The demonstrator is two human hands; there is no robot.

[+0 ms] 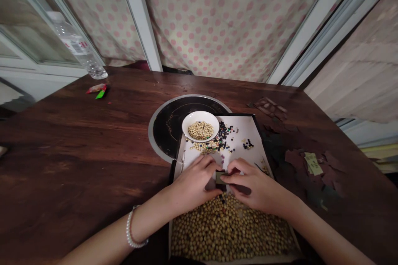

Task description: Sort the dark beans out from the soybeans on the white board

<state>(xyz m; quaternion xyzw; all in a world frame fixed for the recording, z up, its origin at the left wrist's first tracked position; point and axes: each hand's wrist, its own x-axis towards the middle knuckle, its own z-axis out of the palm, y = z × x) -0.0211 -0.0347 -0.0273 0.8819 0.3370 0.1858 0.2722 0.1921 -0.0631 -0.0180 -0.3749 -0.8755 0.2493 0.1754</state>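
My left hand [195, 180] and my right hand [256, 184] meet over the middle of a shallow white-lined box [239, 124]. Between their fingertips is a small flat, dark greenish piece [220, 178], pinched from both sides; its kind I cannot make out. Just below the hands, many round yellowish-brown beads [230, 227] fill the near part of the box. A white bowl [200, 114] with pale beads [200, 130] in it sits at the far left corner of the box. Black beads [225, 132], with a few green ones, lie scattered beside the bowl.
The box overlaps a round black inset [164, 124] in the dark wooden table [77, 153]. A clear plastic bottle [79, 45] and a red and green wrapper [98, 89] are at the far left. Torn brown scraps [332, 167] and a greenish paper slip [313, 163] lie on the right.
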